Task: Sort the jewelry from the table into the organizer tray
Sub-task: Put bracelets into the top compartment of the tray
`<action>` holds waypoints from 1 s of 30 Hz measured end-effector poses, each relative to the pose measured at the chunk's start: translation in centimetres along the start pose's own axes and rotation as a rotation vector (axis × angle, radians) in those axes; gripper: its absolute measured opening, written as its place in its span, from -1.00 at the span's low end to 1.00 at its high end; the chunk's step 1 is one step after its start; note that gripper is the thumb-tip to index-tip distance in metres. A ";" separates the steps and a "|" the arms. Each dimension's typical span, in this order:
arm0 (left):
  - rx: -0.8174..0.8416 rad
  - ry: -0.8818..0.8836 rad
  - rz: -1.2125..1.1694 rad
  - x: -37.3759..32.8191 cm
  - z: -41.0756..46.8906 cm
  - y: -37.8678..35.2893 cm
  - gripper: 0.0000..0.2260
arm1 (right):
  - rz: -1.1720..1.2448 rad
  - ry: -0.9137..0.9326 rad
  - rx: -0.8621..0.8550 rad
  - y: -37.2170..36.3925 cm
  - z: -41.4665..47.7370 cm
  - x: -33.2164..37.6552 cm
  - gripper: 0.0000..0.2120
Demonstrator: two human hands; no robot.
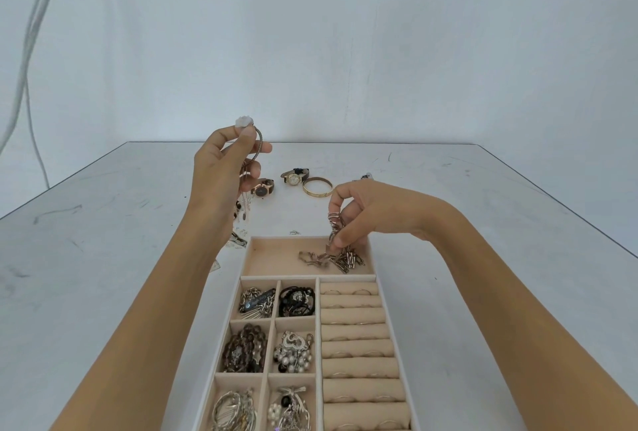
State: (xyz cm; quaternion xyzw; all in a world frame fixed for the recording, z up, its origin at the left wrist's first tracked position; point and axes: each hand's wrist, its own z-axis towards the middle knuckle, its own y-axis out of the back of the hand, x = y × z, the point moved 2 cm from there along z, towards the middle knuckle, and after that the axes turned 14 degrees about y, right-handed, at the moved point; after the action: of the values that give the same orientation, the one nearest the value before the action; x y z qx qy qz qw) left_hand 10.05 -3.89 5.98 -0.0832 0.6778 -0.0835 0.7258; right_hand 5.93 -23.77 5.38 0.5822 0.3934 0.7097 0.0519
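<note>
Our right hand pinches a chain bracelet, whose lower end is pooled in the far wide compartment of the organizer tray. Our left hand, raised at 10 o'clock, grips a white-stone bangle. Watches lie at 12 o'clock, and the table stretches wide toward its 3 o'clock edge.

One head-worn view is given, aimed forward and down, close over the beige compartmented organizer tray and scuffed white table.

Beige organizer tray, small compartments mostly filled; loose jewelry beyond.
Silver link chain hangs into the 12 o'clock compartment, lower end piled there; white-flower bangle raised at 11; dark-dial watch, white-dial watch, gold bangle lying at 12.
</note>
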 end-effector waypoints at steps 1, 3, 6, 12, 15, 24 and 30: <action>0.000 0.001 0.002 0.0 0.0 0.0 -0.85 | -0.016 -0.002 -0.003 0.1 -0.1 0.1 -0.74; 0.003 0.004 0.003 0.1 0.1 0.0 -0.84 | -0.034 -0.004 -0.002 0.3 -0.3 0.1 -0.74; 0.005 0.002 0.009 0.2 0.1 -0.1 -0.83 | -0.040 0.008 -0.007 0.6 -0.5 0.2 -0.74; 0.008 -0.002 0.027 0.2 0.1 0.1 -0.85 | -0.140 0.010 -0.031 1.0 -0.6 0.4 -0.82; 0.011 -0.004 0.033 0.2 0.2 0.1 -0.88 | -0.247 -0.033 -0.014 0.7 -0.4 0.4 -0.81; 0.014 -0.009 0.041 0.2 0.2 0.1 -0.89 | -0.330 -0.039 -0.032 0.2 -0.3 0.6 -0.79; 0.007 -0.009 0.044 0.2 0.2 0.1 -0.86 | -0.413 -0.056 -0.024 -0.1 -0.2 0.8 -0.83</action>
State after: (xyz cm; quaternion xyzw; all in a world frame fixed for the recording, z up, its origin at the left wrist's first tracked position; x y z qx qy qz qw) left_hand 10.28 -3.81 5.82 -0.0659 0.6759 -0.0697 0.7307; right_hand 5.49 -23.37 5.99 0.5081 0.4940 0.6723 0.2141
